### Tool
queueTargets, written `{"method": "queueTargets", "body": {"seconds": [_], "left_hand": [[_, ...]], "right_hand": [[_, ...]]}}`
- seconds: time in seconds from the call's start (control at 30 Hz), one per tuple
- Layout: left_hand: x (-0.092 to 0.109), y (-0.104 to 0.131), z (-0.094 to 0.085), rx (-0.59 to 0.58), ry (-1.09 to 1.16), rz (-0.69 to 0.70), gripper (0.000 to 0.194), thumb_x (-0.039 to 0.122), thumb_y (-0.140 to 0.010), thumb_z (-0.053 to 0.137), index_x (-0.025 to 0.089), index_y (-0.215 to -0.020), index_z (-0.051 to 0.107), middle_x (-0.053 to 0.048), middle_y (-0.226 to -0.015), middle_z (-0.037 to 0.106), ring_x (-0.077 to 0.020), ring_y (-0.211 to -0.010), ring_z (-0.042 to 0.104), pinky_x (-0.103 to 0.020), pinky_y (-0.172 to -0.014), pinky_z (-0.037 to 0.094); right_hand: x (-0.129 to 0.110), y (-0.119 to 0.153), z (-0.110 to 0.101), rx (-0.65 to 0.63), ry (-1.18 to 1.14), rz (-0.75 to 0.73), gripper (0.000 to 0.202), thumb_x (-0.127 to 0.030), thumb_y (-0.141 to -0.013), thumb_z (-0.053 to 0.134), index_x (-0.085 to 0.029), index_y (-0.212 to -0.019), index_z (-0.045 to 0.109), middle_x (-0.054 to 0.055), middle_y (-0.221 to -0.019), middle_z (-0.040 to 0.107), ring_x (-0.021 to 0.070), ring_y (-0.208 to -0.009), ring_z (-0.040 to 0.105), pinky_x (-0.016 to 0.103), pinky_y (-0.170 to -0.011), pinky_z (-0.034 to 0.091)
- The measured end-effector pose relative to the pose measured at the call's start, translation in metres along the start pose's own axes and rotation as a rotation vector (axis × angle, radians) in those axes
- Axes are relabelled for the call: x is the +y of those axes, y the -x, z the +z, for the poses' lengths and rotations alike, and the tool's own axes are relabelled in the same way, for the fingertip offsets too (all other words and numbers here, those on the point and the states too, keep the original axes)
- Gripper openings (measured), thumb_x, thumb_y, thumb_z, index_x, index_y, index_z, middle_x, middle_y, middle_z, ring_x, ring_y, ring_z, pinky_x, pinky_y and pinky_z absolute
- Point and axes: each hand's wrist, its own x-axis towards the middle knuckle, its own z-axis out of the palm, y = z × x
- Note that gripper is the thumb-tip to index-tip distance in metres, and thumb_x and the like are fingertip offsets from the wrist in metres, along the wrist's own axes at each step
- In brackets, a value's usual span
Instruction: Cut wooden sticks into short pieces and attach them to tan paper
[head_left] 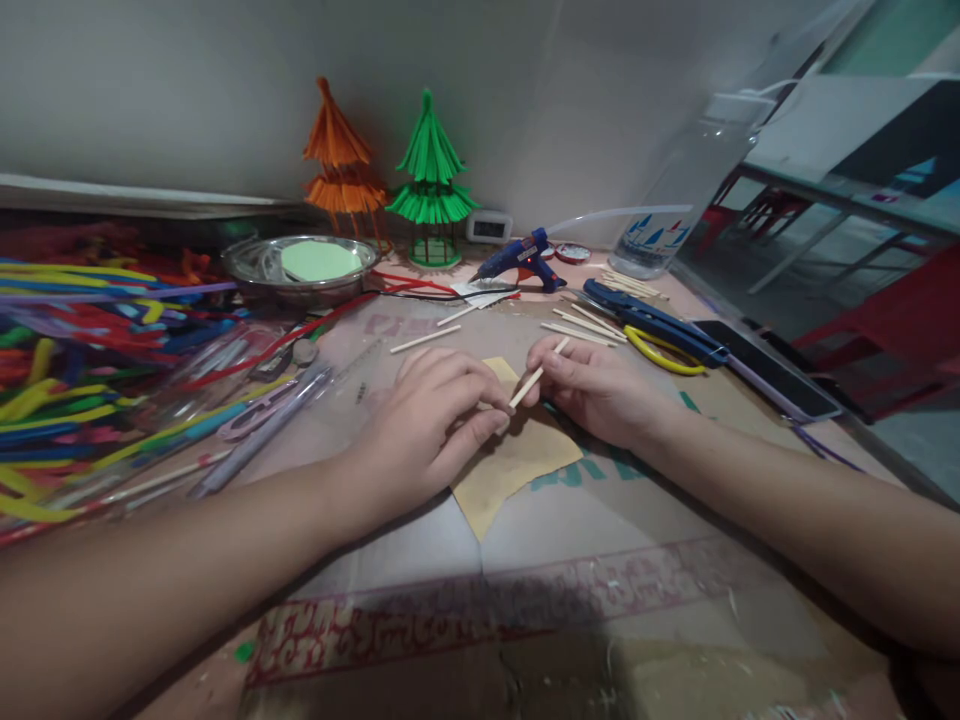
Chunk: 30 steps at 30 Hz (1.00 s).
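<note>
My right hand (592,385) pinches a short pale wooden stick (537,374) between thumb and fingers, tilted with its lower end toward the left. At that lower end my left hand (450,415) has thumb and fingertips closed together; the fingertips touch or nearly touch the stick. Beneath both hands lies a piece of yellow-brown paper (517,455) with an uneven edge. Several similar loose sticks (585,325) rest just beyond my right hand, and another stick (425,339) lies past my left hand.
A blue glue gun (517,258) stands behind, near green (427,185) and orange (337,160) tiered tree-like models. A metal bowl (240,262) and a heap of colored pipe cleaners (67,380) are left. Right are a blue utility knife (652,320), phone (765,365) and large clear bottle (667,200).
</note>
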Motion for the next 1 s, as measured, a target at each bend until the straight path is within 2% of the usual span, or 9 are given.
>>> {"method": "queueTargets", "body": {"seconds": [0.33,0.6,0.73,0.9,1.0], "left_hand": [[-0.002,-0.001,0.001,0.014,0.018,-0.003,0.013,0.029,-0.1,0.06,0.02,-0.093,0.066,-0.002,-0.096,0.069,-0.0209,-0.098,0.06,-0.037,-0.093,0.039],[-0.006,0.0,0.003,0.0,0.027,-0.008,0.008,0.025,-0.098,0.064,0.02,-0.091,0.065,0.0,-0.095,0.069,-0.0195,-0.097,0.06,-0.037,-0.093,0.038],[-0.005,0.0,0.002,-0.039,0.0,0.003,0.012,0.03,-0.096,0.068,0.02,-0.089,0.068,-0.001,-0.095,0.069,-0.02,-0.097,0.059,-0.037,-0.093,0.037],[-0.004,0.0,0.003,-0.091,-0.035,0.037,0.014,0.025,-0.097,0.064,0.02,-0.085,0.07,-0.001,-0.094,0.069,-0.0199,-0.098,0.058,-0.038,-0.095,0.037],[-0.005,0.001,0.005,-0.093,-0.058,0.066,0.013,0.024,-0.097,0.064,0.021,-0.087,0.071,-0.001,-0.095,0.069,-0.0202,-0.099,0.058,-0.038,-0.095,0.038]], "right_hand": [[0.0,0.001,0.001,-0.083,-0.022,-0.023,0.026,-0.037,-0.081,0.084,-0.021,-0.092,0.067,-0.001,-0.078,0.076,0.0112,-0.076,0.072,0.022,-0.074,0.055],[0.002,0.0,-0.002,-0.092,0.041,-0.052,0.029,-0.04,-0.081,0.084,-0.02,-0.091,0.066,-0.001,-0.084,0.071,0.0116,-0.079,0.067,0.024,-0.076,0.053],[0.003,0.0,0.002,-0.026,0.133,-0.096,0.031,-0.044,-0.08,0.084,-0.02,-0.086,0.064,-0.002,-0.077,0.069,0.0111,-0.072,0.067,0.023,-0.07,0.053],[0.001,0.008,0.017,0.075,0.305,-0.151,0.039,-0.054,-0.079,0.081,-0.02,-0.083,0.063,-0.002,-0.07,0.067,0.0125,-0.065,0.066,0.026,-0.067,0.055],[0.0,0.016,0.027,0.068,0.392,-0.223,0.034,-0.052,-0.085,0.074,-0.02,-0.085,0.064,-0.001,-0.072,0.068,0.0132,-0.066,0.066,0.027,-0.066,0.055]]}}
